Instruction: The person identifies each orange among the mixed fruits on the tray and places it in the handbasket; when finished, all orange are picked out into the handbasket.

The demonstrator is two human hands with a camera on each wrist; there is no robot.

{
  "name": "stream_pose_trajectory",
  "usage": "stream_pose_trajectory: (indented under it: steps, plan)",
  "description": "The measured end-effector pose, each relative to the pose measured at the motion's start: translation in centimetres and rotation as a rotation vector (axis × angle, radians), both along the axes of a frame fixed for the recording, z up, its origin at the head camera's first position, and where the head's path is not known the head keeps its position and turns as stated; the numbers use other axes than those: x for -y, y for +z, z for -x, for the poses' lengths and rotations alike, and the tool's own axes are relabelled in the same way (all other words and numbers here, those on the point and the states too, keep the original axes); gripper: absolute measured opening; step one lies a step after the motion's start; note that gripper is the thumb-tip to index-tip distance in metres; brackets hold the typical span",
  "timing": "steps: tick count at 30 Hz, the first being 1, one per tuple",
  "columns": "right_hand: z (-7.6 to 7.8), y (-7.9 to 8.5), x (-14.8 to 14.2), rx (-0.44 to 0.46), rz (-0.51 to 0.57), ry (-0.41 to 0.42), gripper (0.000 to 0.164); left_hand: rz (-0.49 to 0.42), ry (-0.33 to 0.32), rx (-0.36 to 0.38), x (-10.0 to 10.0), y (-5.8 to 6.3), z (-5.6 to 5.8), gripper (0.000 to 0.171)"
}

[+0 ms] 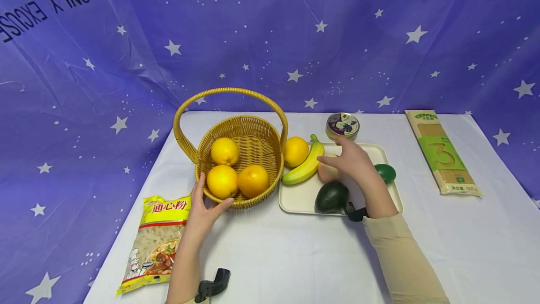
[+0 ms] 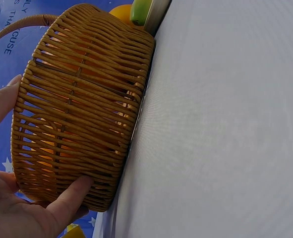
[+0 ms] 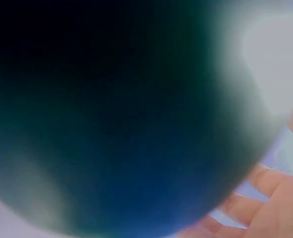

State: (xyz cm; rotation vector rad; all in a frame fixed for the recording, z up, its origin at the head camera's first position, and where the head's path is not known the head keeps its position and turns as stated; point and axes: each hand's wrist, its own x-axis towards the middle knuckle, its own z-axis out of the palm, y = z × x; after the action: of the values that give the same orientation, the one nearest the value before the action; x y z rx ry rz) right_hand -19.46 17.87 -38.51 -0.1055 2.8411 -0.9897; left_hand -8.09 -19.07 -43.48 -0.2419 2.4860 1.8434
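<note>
A wicker basket (image 1: 270, 191) with a tall arched handle stands on the white table, holding three oranges (image 1: 253, 181). My left hand (image 1: 204, 212) holds its near-left side; in the left wrist view, spread digits lie against the woven wall (image 2: 82, 114). My right hand (image 1: 354, 158) is over a cream tray (image 1: 295, 205), fingers loosely extended above a pale peach (image 1: 328, 172), which it partly hides. Whether it touches the peach, I cannot tell. Also on the tray are a banana (image 1: 304, 168), another orange (image 1: 296, 151), an avocado (image 1: 332, 197) and a green oval fruit (image 1: 386, 172).
Behind the tray sits a round tin (image 1: 342, 125) with a purple lid. A yellow pasta bag (image 1: 156, 243) lies left of my left forearm. A long noodle packet (image 1: 443, 154) lies at the right. A blurred dark green shape (image 3: 111, 124) fills much of the right wrist view.
</note>
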Motion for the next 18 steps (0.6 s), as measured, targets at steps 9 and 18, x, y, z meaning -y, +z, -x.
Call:
stream_pose_trajectory:
  steps: [9, 18]
  plan:
    - [0.4, 1.3, 1.4, -0.019, 0.0, 0.06, 0.079, 0.007, 0.002, 0.013, 0.1, 0.0, 0.1, 0.102]
    - [0.4, 1.8, 3.1, -0.035, 0.017, 0.084, 0.076, 0.012, -0.004, 0.01, 0.1, 0.0, 0.0, 0.102]
